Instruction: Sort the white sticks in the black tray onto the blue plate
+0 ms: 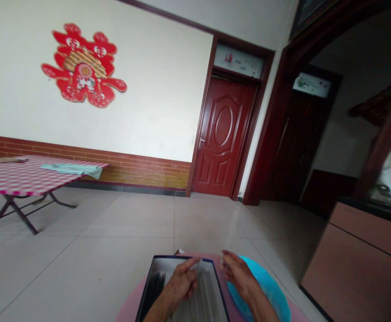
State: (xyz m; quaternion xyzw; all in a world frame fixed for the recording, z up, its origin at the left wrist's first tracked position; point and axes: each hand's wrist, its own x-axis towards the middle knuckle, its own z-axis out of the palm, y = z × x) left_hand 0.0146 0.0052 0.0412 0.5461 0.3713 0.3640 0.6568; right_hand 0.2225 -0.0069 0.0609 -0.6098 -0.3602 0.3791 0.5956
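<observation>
An open dark-rimmed box (151, 286) with a grey ribbed lining lies on a pink surface (128, 308) at the bottom of the view. My left hand (182, 281) rests inside the box, fingers curled, index finger stretched toward its far edge. My right hand (237, 273) sits just right of the box, fingers bent and pinched together near the box's far right corner; what they grip, if anything, is too small to make out. A turquoise bowl-like object (272, 295) lies under and beside my right wrist.
A folding table with a red checked cloth (17, 179) and a pale green cloth (74, 169) stands at the left. Tiled floor (141, 223) stretches ahead to a red door (220, 138). A brown cabinet (366, 255) stands at the right.
</observation>
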